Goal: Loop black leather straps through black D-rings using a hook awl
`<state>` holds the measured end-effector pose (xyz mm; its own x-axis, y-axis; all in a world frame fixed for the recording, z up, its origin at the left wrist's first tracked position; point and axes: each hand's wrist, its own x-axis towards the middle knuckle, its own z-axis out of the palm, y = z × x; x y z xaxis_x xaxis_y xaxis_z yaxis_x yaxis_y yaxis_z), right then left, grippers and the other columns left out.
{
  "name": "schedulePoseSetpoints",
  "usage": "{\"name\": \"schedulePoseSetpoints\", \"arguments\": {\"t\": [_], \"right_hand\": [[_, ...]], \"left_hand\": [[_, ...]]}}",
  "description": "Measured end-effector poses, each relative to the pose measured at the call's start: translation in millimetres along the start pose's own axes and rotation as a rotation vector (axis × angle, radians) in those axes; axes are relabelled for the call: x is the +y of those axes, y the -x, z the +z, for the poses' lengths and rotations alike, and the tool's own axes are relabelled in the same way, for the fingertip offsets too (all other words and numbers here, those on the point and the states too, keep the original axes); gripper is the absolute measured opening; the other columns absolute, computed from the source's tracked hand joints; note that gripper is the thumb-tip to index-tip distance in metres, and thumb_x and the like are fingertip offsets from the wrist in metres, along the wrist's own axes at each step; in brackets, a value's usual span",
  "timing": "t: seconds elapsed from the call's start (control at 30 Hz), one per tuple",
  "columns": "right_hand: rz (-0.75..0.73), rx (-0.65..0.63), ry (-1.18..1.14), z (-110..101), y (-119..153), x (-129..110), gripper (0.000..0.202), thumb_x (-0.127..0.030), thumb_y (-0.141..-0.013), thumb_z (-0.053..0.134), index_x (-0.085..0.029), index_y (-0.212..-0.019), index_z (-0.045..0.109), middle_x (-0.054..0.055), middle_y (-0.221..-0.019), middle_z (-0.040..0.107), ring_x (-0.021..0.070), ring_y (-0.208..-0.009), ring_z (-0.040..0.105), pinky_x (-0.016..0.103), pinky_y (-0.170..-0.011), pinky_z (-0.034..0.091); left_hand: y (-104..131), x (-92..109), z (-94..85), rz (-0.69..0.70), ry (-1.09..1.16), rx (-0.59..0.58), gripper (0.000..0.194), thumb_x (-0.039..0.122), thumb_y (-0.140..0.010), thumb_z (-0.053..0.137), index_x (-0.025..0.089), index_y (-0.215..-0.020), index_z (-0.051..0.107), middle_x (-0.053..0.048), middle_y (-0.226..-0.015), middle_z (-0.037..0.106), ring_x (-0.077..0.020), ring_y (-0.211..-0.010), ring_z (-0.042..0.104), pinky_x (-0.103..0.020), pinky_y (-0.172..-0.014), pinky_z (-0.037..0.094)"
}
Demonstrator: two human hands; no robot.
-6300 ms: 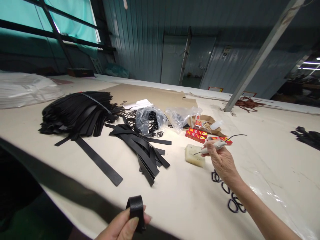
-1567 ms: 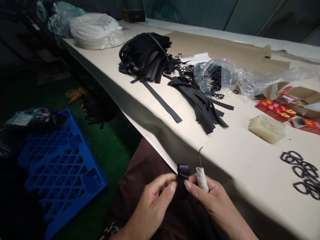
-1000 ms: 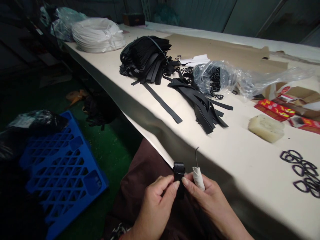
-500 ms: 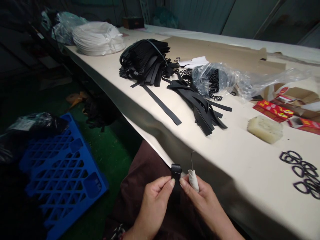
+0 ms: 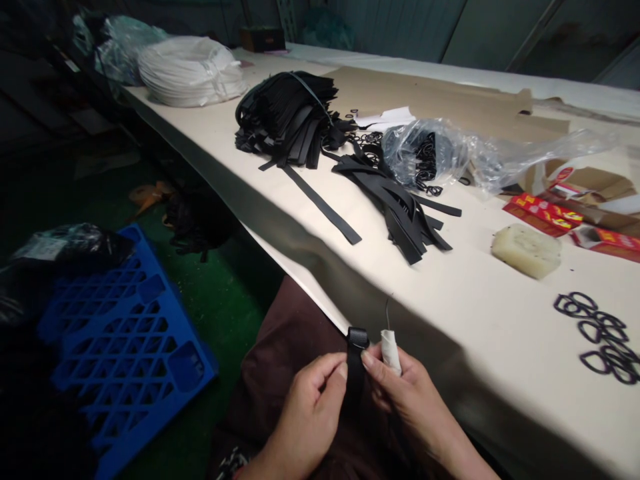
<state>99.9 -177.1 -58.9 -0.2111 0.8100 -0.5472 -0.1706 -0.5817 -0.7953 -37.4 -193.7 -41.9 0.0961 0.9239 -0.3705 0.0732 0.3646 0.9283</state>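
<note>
A black strap (image 5: 357, 363), folded over at its top end, stands upright in front of the table edge. My left hand (image 5: 313, 407) pinches its left side between thumb and forefinger. On the other side, my right hand (image 5: 407, 390) presses thumb and finger against the strap near the loop. That hand also holds a hooked tool with a white wrapped handle (image 5: 391, 352), its thin metal hook pointing up. Cut black strips (image 5: 400, 207) lie on the table beyond, and black rings (image 5: 597, 337) lie at the right.
The table (image 5: 480, 293) also bears a bundle of black straps (image 5: 290, 120), a white coil (image 5: 190, 70), a plastic bag of rings (image 5: 425, 157), a yellowish block (image 5: 527, 250) and red boxes (image 5: 543, 213). A blue pallet (image 5: 135, 347) lies on the green floor at left.
The strap has shifted slightly right, with my right hand and the tool. The table items appear slightly higher and further left in view.
</note>
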Motion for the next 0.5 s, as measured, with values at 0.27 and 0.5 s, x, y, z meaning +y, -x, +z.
{"name": "schedulePoseSetpoints", "arguments": {"t": [0.27, 0.5], "right_hand": [[-0.044, -0.006, 0.005, 2, 2, -4, 0.035, -0.048, -0.072, 0.064, -0.016, -0.069, 0.049, -0.009, -0.045, 0.036, 0.0055, -0.040, 0.028, 0.020, -0.040, 0.020], [-0.176, 0.062, 0.265, -3, 3, -15, 0.037, -0.051, -0.069, 0.063, -0.018, -0.065, 0.050, -0.007, -0.050, 0.032, 0.0076, -0.046, 0.026, 0.022, -0.041, 0.020]], "left_hand": [[-3, 0, 2.0, 0.052, -0.024, 0.040, 0.025, 0.021, -0.082, 0.050, 0.015, -0.098, 0.068, -0.008, -0.091, 0.069, -0.0202, -0.080, 0.060, -0.029, -0.076, 0.047], [-9, 11, 4.7, 0.159, -0.056, 0.071, 0.023, 0.019, -0.083, 0.049, 0.019, -0.095, 0.069, -0.004, -0.088, 0.069, -0.0172, -0.077, 0.060, -0.025, -0.074, 0.047]]}}
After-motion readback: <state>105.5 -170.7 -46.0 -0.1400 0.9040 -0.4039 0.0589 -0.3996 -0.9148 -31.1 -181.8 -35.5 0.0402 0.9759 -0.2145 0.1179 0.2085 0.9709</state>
